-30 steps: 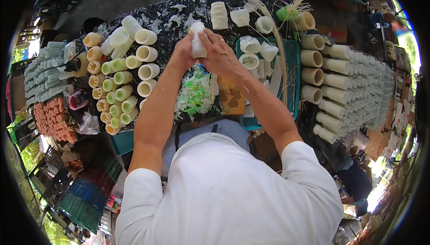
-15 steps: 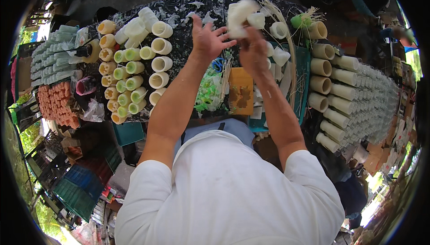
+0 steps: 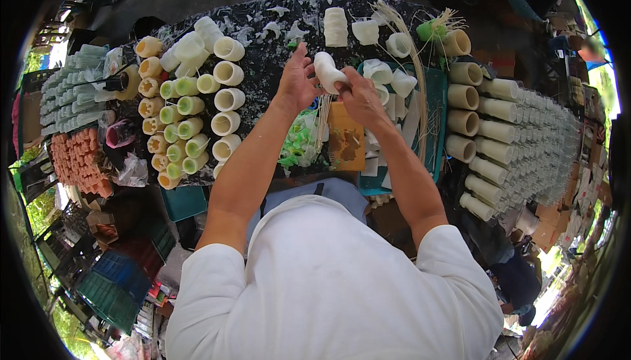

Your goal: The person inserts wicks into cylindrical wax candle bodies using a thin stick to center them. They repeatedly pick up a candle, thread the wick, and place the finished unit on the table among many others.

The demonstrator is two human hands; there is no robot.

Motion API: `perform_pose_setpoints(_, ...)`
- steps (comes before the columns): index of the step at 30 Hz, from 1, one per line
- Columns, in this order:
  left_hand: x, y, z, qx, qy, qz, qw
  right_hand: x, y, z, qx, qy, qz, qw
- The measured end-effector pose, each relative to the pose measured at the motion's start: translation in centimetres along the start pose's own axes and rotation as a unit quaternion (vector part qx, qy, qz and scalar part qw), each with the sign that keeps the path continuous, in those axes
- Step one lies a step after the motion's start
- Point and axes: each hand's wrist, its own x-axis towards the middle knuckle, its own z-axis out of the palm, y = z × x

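My right hand (image 3: 359, 97) is closed round the lower end of a white, lumpy, wax-like cylinder (image 3: 327, 72), tilted above the table. Close to its left side is my left hand (image 3: 299, 80), palm turned inward and fingers apart; whether a fingertip touches the piece I cannot tell. Beyond the hands stands a white ribbed stack (image 3: 335, 28) of wax-like pieces. Right of it sit a short white piece (image 3: 365, 32) and a white cup (image 3: 398, 44). More white cups (image 3: 402, 82) lie beside my right hand.
Rows of white wax cups (image 3: 229, 100), green ones (image 3: 190, 105) and yellow ones (image 3: 150, 67) cover the table's left part. Green scraps (image 3: 299, 140) and an orange block (image 3: 346, 138) lie nearest me. Cream cylinders (image 3: 463, 97) and clear glasses (image 3: 545, 136) fill the right side.
My right hand has come down and toward me with the white cylinder, which was blurred higher up. My left hand has lowered slightly, its fingers less widely spread.
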Motion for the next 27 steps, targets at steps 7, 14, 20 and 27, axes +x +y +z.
perform_pose_setpoints(7,-7.9,-2.5,-5.5,0.542,-0.022,0.336,0.769,0.7,0.2,1.5,0.165,-0.216,0.025,0.962)
perform_pose_setpoints(14,-11.5,-4.9,-8.0,0.405,0.114,0.286,0.861,16.6,1.7,8.3,-0.293,-0.021,-0.171,0.940)
perform_pose_setpoints(20,-18.3,-7.0,-9.7,0.361,0.115,0.297,0.876,21.3,4.3,12.6,-0.383,-0.034,-0.290,0.877)
perform_pose_setpoints(27,-21.1,-8.7,-11.7,0.274,0.127,0.294,0.907,20.2,4.5,11.9,-0.421,-0.125,-0.229,0.869)
